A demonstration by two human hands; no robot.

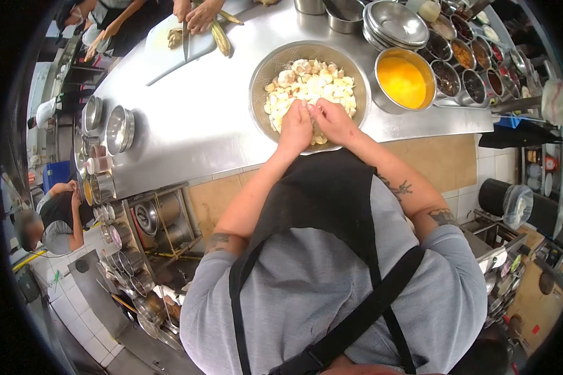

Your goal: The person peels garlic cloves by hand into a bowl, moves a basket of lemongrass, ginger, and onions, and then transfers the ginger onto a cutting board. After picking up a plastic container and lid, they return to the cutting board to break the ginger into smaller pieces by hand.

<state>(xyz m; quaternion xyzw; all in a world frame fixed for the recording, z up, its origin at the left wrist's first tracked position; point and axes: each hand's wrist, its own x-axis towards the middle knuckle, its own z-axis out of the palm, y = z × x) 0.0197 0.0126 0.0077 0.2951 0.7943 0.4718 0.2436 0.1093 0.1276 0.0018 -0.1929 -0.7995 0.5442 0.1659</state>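
Note:
A wide metal colander (261, 115) stands at the table's near edge, filled with garlic cloves (322, 84) and a few larger whole bulbs (286, 78). Over its near half, my left hand (296, 128) and my right hand (333, 122) meet at the fingertips, thumbs side by side. Both are closed in a pinch just above the garlic. Whatever is between the fingers is hidden by them. Right of the colander is a metal pot (406, 107) of bright yellow liquid (401, 80).
Across the steel table (187, 119), another person's hands (200, 15) hold a knife (186, 42) on a white cutting board (159, 47). Stacked metal bowls (397, 22) and several ingredient containers (463, 55) line the right. More bowls (120, 128) sit left; a person (59, 219) works beyond.

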